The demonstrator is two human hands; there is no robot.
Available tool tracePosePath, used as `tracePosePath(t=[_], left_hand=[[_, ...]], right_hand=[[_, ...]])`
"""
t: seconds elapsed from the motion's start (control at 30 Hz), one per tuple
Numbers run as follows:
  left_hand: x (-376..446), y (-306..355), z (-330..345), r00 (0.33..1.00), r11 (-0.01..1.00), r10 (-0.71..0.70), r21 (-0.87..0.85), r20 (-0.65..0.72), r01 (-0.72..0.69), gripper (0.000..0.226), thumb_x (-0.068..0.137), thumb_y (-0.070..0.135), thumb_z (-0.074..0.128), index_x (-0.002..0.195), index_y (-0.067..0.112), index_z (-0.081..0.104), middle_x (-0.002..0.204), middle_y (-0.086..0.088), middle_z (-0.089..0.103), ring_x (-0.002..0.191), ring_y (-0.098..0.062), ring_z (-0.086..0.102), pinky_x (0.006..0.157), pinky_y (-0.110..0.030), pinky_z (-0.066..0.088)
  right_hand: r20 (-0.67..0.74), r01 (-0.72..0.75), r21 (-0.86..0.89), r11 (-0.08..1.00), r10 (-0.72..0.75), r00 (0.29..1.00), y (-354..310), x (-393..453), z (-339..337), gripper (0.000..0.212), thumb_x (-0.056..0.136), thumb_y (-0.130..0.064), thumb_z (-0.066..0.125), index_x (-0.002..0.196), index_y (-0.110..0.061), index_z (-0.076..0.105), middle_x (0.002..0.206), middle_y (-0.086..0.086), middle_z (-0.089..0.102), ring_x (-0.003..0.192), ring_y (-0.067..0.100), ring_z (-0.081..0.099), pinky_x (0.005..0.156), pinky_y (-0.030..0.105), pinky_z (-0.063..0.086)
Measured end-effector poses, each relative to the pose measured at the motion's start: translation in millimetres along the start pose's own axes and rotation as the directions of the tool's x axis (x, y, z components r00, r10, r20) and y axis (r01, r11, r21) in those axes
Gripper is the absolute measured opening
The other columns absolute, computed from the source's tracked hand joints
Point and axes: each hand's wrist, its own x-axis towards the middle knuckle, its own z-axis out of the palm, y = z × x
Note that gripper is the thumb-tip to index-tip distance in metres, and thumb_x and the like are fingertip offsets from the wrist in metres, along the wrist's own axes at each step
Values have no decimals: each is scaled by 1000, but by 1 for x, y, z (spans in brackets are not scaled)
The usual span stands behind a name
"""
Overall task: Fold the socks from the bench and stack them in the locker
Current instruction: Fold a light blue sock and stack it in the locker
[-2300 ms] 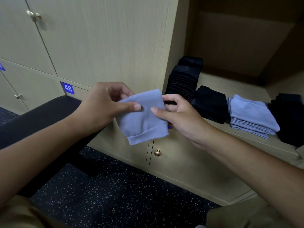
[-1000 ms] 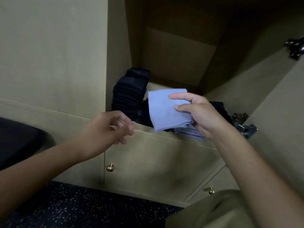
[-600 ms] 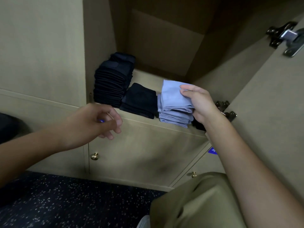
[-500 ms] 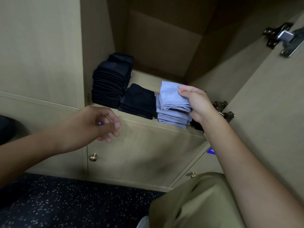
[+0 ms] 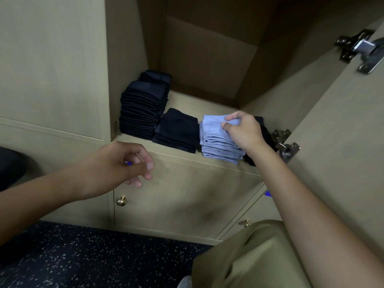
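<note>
The left hand (image 5: 124,165) hangs loosely curled before the locker's front edge, holding nothing. On the locker shelf (image 5: 182,98) stand, from the left, a tall stack of dark folded socks (image 5: 143,107), a lower dark stack (image 5: 177,129), then the light blue stack (image 5: 218,142). The right hand (image 5: 243,129) pinches the top folded blue sock (image 5: 214,121), which lies on that stack. More dark socks (image 5: 264,129) sit behind the hand. This sock looks all but placed; the bench is hardly visible, so I cannot tell how many remain.
</note>
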Motion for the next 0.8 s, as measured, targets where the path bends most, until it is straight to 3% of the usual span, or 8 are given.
tracePosePath(t=[0.17,0.27,0.37,0.47,0.57,0.67,0.8], left_hand=[[-1,0,0,1000,1000,2,20,13,-2,9,99,14,64,97,16,73,89,-2,79,79,-24,77,89,-51,60],[-2,0,-1,1000,1000,1,17,16,-2,15,99,15,64,91,22,74,90,-2,79,79,-24,77,90,-52,59],[-3,0,0,1000,1000,-4,16,16,4,16,99,16,65,89,25,74,90,-2,79,78,-24,77,90,-51,59],[-3,0,0,1000,1000,-14,18,10,13,8,98,16,65,95,17,73,89,-2,79,78,-24,77,90,-50,59],[-3,0,-1,1000,1000,-8,25,6,8,7,98,17,66,95,17,73,89,-1,79,77,-23,77,89,-49,60],[-5,0,-2,1000,1000,-10,30,5,9,7,98,19,66,96,18,72,89,-1,79,77,-23,77,90,-50,60],[-12,-2,-14,1000,999,-10,30,-20,11,11,97,18,67,89,23,74,89,-3,78,78,-25,77,90,-52,59]], right_hand=[[-15,14,-354,935,-21,1000,5,3,3,32,95,-40,64,125,-26,64,139,9,51,133,31,39,108,36,33],[-24,106,-386,916,-125,992,-2,-4,1,44,98,-49,57,135,-25,60,147,7,45,139,29,33,113,40,26],[170,256,-382,888,-204,964,-10,-12,4,58,103,-58,41,151,-26,46,159,3,39,148,25,28,119,42,20],[362,312,-442,841,-151,920,-12,-18,12,65,104,-62,27,160,-29,28,168,-1,25,155,20,18,123,40,12],[423,305,-493,815,-82,902,-10,-18,17,70,103,-66,20,162,-29,20,171,1,15,157,18,10,126,42,8],[393,313,-507,803,-107,913,-12,-19,16,71,102,-67,21,161,-28,27,168,2,24,155,21,19,123,42,14],[196,373,-489,788,-317,928,-26,-25,11,60,103,-62,34,145,-24,53,146,3,55,136,25,46,108,41,37]])
